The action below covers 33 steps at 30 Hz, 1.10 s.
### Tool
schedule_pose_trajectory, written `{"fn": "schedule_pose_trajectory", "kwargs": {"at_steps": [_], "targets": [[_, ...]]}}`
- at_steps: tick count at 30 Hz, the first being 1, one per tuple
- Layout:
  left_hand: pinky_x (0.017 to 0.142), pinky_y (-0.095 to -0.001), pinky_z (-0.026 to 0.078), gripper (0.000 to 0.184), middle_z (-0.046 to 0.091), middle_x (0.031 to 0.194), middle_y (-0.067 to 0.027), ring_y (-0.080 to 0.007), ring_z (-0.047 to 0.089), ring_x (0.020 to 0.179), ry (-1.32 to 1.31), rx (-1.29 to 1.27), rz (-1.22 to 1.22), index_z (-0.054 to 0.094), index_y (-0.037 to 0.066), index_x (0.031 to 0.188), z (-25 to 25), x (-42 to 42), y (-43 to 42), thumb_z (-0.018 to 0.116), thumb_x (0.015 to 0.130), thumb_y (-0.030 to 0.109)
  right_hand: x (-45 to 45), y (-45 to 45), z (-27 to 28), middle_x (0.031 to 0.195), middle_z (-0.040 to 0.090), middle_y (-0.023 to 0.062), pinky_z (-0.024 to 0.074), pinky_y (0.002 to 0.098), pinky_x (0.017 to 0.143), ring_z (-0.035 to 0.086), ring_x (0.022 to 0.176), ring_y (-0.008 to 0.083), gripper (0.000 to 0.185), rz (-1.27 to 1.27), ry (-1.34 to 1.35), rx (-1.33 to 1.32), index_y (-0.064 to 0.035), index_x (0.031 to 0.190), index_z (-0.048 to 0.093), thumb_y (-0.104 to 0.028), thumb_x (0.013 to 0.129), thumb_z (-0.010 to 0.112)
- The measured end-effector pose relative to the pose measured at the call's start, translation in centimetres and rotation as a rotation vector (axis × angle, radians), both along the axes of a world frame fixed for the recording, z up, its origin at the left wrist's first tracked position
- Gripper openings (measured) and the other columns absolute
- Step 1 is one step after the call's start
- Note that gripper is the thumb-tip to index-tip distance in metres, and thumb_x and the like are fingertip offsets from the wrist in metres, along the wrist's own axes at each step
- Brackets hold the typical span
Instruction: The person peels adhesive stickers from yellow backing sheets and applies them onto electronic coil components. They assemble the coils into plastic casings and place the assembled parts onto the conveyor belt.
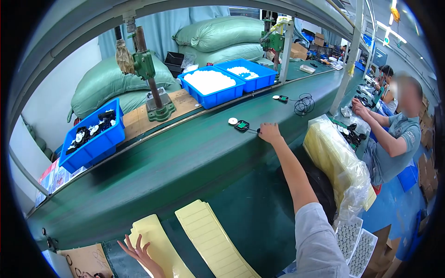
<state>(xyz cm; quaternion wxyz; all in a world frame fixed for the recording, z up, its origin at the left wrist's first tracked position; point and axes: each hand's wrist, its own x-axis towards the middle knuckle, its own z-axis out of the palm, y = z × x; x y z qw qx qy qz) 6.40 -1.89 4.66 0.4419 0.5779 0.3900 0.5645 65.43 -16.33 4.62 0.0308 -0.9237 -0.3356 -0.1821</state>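
Note:
My right hand (270, 133) is out over the green belt, its fingers closed on the thin black cable of a small open black case (241, 126). A green circuit board shows inside that case. A white disc (232, 121) lies on the belt just left of the case. My left hand (139, 252) is low in the view, fingers spread and holding nothing, over a stack of yellow paper strips (155, 236). To its right lies a second stack of yellow strips (208, 236), marked with lines.
Farther along the belt (185, 148) lie another open case (283, 98) and a coiled black cable (304, 104). Blue bins (221, 98) and a green press (155, 92) line the far side. At right, a plastic-wrapped yellow stack (333, 153) stands near a seated co-worker (394, 139).

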Motion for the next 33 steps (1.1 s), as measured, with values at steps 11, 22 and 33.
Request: {"fn": "schedule_pose_trajectory", "kwargs": {"at_steps": [11, 22, 33], "targets": [[0.08, -0.0385, 0.049, 0.047, 0.047, 0.128, -0.0131, -0.0287, 0.052, 0.111, 0.033, -0.265, -0.551, 0.04, 0.004, 0.131, 3.9, 1.5, -3.1, 0.041, 0.093, 0.032, -14.7, 2.7, 12.4, 0.072, 0.057, 0.0059, 0.0419, 0.0237, 0.052, 0.055, 0.058, 0.0123, 0.028, 0.401, 1.225, 0.715, -0.0035, 0.1, 0.048, -0.021, 0.081, 0.06], [0.085, -0.0518, 0.048, 0.075, 0.026, 0.142, -0.0259, -0.0472, 0.04, 0.12, -0.911, -1.304, -1.692, 0.015, 0.011, 0.145, 9.3, 6.9, -8.0, 0.036, 0.089, 0.056, -30.3, -3.0, 23.2, 0.082, 0.058, 0.0009, 0.042, 0.0253, 0.065, 0.052, 0.073, 0.0089, 0.02, 1.268, 1.183, -0.004, -0.0062, 0.092, 0.054, -0.009, 0.074, 0.059], [0.082, -0.0328, 0.053, 0.054, 0.058, 0.117, -0.016, -0.025, 0.062, 0.098, -0.35, -0.818, -0.955, 0.039, 0.001, 0.133, 11.5, 1.1, -12.7, 0.058, 0.083, -0.001, -37.2, -6.3, 18.3, 0.105, 0.061, 0.001, 0.0404, 0.0374, 0.09, 0.055, 0.102, 0.0216, 0.023, 1.226, 0.409, 0.327, -0.0132, 0.099, 0.063, -0.014, 0.075, 0.064]]}}
